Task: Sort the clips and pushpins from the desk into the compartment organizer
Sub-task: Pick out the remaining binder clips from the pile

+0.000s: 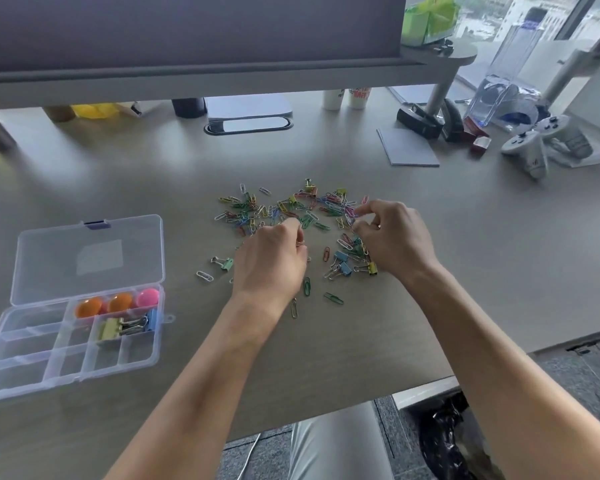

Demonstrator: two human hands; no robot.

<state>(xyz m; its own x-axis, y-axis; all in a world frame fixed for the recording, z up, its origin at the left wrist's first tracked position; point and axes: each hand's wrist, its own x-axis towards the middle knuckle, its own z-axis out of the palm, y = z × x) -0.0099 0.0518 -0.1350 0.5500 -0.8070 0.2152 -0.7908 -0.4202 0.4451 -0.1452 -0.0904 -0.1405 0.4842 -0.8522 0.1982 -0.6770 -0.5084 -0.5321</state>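
Pinching paper clips at frame centre, left hand and right hand should lift singly toward the lower-left organizer.

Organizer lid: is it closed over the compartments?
No, the organizer has its clear lid swung open and back, leaving binder clips exposed inside.

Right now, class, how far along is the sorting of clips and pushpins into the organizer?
Early on. Done: three pushpins and a few binder clips sit in the organizer. In hand: both hands, left and right, are picking paper clips from the pile. Left: nearly the whole pile, plus loose binder clips.
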